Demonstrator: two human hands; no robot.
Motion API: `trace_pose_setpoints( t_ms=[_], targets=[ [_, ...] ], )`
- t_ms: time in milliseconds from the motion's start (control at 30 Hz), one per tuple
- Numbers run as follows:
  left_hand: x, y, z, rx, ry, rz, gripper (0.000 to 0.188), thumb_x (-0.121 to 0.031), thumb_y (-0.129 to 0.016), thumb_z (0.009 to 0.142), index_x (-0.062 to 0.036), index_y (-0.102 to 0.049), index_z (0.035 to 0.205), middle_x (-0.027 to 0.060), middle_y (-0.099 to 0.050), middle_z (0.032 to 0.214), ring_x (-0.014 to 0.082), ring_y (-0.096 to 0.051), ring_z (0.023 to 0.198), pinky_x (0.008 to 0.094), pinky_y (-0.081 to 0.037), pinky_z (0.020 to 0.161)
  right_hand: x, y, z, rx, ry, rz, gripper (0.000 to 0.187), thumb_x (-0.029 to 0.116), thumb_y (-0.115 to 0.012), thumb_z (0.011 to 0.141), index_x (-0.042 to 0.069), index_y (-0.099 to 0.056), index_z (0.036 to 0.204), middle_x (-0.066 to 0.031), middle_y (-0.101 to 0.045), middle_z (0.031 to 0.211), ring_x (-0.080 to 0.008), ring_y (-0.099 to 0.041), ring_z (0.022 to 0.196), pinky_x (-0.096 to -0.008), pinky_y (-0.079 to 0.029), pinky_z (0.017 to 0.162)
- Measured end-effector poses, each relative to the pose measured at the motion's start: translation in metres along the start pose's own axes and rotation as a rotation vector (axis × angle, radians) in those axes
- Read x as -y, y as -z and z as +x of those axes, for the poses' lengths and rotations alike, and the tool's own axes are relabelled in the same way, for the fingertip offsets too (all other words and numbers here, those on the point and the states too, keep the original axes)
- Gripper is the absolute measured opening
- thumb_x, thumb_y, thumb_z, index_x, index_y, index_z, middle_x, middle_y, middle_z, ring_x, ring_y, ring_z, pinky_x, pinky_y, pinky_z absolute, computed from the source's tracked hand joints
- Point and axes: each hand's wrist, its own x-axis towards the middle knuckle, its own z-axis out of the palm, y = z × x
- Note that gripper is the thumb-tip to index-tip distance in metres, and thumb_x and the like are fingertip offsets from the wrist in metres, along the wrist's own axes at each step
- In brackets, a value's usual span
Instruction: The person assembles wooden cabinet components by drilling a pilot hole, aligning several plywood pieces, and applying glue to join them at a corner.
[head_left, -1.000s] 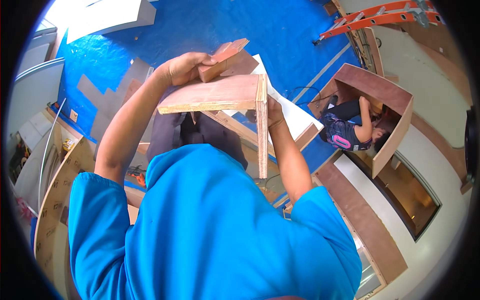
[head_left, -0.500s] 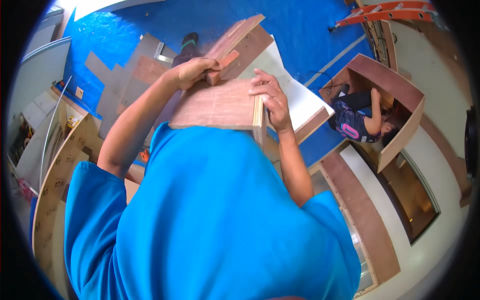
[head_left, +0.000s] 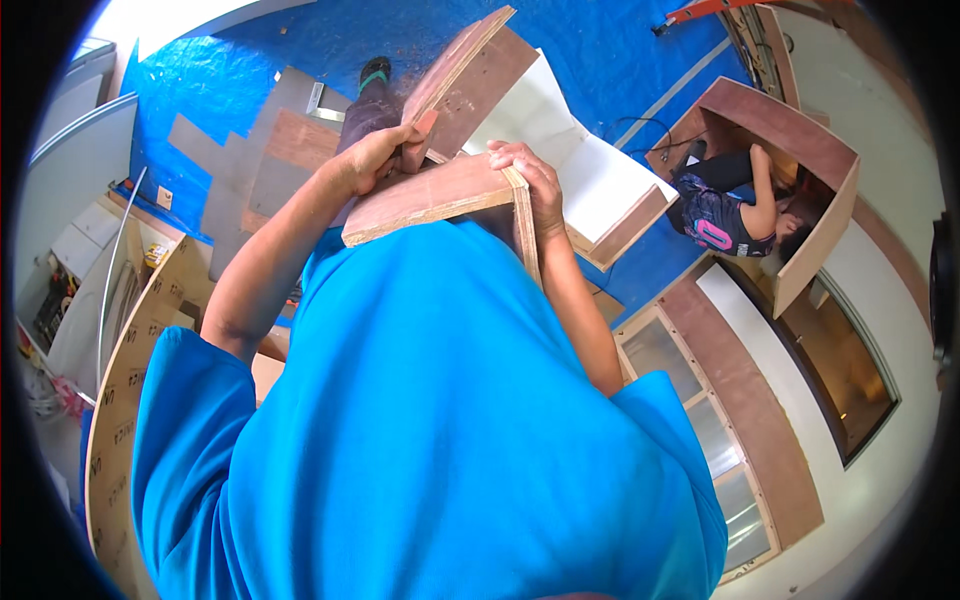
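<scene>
A plywood box (head_left: 430, 197) with layered edges is tilted against my body, in front of my chest. My right hand (head_left: 532, 180) grips its right corner, fingers over the top edge. My left hand (head_left: 378, 160) is closed on a small reddish sanding block (head_left: 424, 124), by the box's far edge; fingers cover much of the block. Beyond that edge another plywood panel (head_left: 452, 65) stands up at a slant, with pale dust on its face. Shadow hides the box's inside.
Right, a person (head_left: 728, 205) lies partly inside a large plywood box (head_left: 780, 115). White panels (head_left: 545, 120) and grey boards (head_left: 235, 170) lie on the blue floor sheet (head_left: 600, 40). Curved plywood (head_left: 130, 400) stands at left, a framed panel (head_left: 700, 400) at right. An orange ladder (head_left: 700, 12) is far right.
The box has tipped so its top face looks narrower and its near opening shows. My left hand and the sanding block have shifted slightly left; my right hand stays on the corner.
</scene>
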Motion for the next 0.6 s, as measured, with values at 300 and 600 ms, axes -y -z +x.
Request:
trace_pose_setpoints(
  t_ms=[300, 600],
  targets=[
    [0.003, -0.012, -0.009, -0.068, -0.006, -0.02, 0.035, -0.043, -0.065, 0.098, -0.0073, -0.067, 0.101, 0.0116, -0.071, 0.094, 0.0208, -0.069, 0.081, 0.035, -0.053, 0.073, -0.007, 0.003, 0.001, -0.104, -0.105, -0.029, 0.033, 0.02, -0.053, 0.098, -0.003, -0.075, 0.091, -0.0147, -0.073, 0.106, -0.0302, -0.063, 0.121, -0.042, -0.04, 0.115],
    [0.016, -0.007, 0.001, -0.129, 0.016, -0.069, 0.039, -0.042, -0.066, 0.098, -0.0043, -0.067, 0.106, 0.013, -0.072, 0.092, 0.0218, -0.069, 0.074, 0.033, -0.055, 0.076, -0.015, 0.005, 0.004, -0.16, -0.27, 0.035, 0.036, 0.026, -0.052, 0.104, -0.002, -0.072, 0.112, -0.0115, -0.072, 0.119, -0.0246, -0.062, 0.122, -0.0363, -0.043, 0.112]
  ],
)
